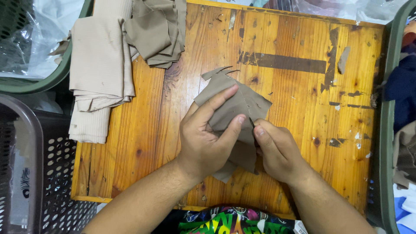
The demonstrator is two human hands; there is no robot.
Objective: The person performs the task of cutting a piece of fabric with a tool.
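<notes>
My left hand grips a small taupe piece of cut fabric over the middle of a worn wooden table. Its index finger lies along the cloth and its thumb pinches the near edge. My right hand is closed around a small dark pointed tool, whose tip pokes up at the fabric's edge beside my left thumb. The rest of the tool is hidden in the fist. Part of the cloth hangs below, between both hands.
A folded beige ribbed fabric stack and a pile of taupe cut pieces lie at the table's far left. A perforated plastic basket stands left; green bins with cloth flank both sides.
</notes>
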